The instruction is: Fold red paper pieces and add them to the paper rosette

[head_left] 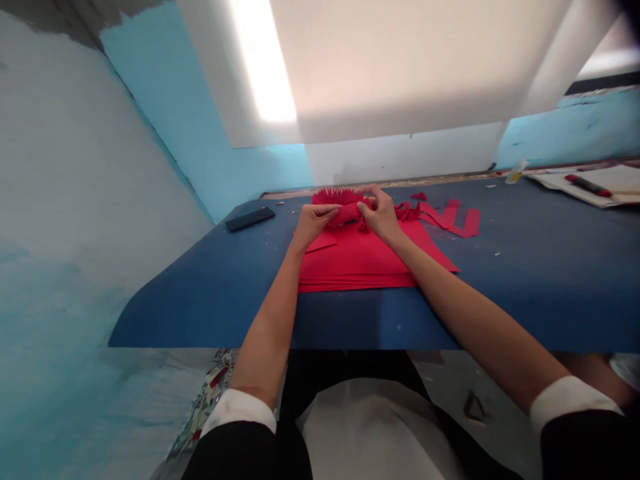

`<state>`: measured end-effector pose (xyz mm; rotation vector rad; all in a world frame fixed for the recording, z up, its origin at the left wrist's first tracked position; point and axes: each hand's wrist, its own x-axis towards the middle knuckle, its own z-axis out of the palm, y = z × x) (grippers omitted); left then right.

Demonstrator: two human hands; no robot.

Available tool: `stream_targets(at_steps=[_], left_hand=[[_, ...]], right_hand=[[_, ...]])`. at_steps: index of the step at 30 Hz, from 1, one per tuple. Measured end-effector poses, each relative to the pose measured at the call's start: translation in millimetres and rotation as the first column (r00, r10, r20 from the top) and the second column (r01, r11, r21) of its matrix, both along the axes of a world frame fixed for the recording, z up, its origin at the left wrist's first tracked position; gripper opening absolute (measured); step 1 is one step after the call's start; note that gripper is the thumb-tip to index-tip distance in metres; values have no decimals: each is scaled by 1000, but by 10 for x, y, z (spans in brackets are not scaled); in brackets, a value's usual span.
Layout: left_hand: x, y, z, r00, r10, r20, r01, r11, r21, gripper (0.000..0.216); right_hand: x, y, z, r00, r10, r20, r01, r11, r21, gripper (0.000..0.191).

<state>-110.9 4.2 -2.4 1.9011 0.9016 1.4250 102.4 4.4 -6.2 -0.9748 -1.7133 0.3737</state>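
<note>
Between my two hands is a curled red paper strip [347, 214], held just above a stack of red paper sheets [360, 260]. My left hand [313, 224] pinches the strip's left end, fingers closed. On the other end, my right hand [383, 215] has its thumb and fingers closed around the paper. Directly behind the strip lies a red fringed paper piece [334, 195] with its points facing up. A loose red piece [320, 243] rests on the stack below my left hand. Several red paper offcuts [469, 224] lie to the right of the stack.
A dark phone [250, 219] lies at the left on the blue table [200, 293]. To the far right, a red and black marker [589, 185] rests on an open notebook [623, 179], beside a small clear bottle [517, 172]. Walls border the table behind and left.
</note>
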Motion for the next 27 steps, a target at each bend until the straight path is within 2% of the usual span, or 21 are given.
stream_targets(at_steps=[6,12,16,20,23,27], left_hand=[[7,-7,-4,1000,-3,-16,4,1000,22,25],[25,-7,10,1000,-10,-21,10,999,40,32],[17,4,1,1000,-17,13,16,1000,14,42],[16,13,-15,998,-57,42,58,998,-26,51],[17,27,-31,995,-79,66,82,996,-44,57],[15,37,-39,998,-43,53,44,999,-26,54]], right_hand=[[-51,-133,98,999,29,-14,-28,999,14,15],[-26,-98,78,999,34,-12,-33,999,25,16],[-9,-59,22,989,78,125,-100,979,176,21],[-5,-74,-7,961,-44,272,-40,954,297,29],[-3,-112,12,940,-128,315,15,942,336,27],[-12,-146,41,912,-107,396,-23,950,311,26]])
